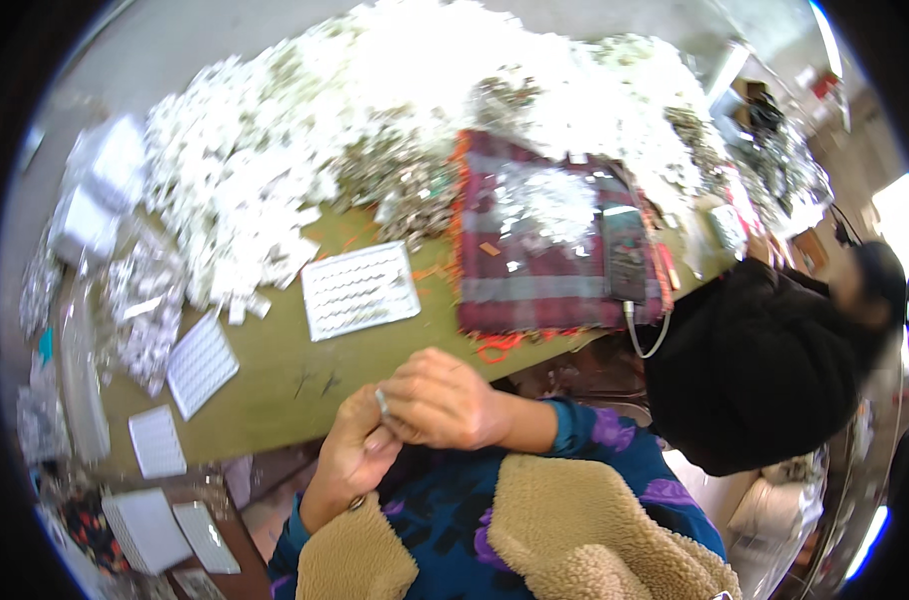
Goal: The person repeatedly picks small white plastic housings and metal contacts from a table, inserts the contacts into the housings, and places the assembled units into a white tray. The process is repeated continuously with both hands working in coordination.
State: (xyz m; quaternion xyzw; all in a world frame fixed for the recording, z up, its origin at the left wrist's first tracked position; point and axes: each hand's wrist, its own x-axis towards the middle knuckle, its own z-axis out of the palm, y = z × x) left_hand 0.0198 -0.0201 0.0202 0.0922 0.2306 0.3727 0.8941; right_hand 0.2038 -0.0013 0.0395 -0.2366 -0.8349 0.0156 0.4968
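My left hand and my right hand meet just above the near edge of the table, in front of my body. The fingers of both are bent and pressed together, the right ones lying over the left. A small silver-grey piece shows where they meet; I cannot tell whether it is held or worn. Anything else inside the fingers is hidden. Beyond my hands, a white card with dark wavy rows lies flat on the green tabletop, touched by neither hand.
A big heap of small white pieces covers the table's far side. A plaid cloth bears shiny pieces and a phone with a white cable. More cards and plastic bags lie left. A person in black sits close at right.
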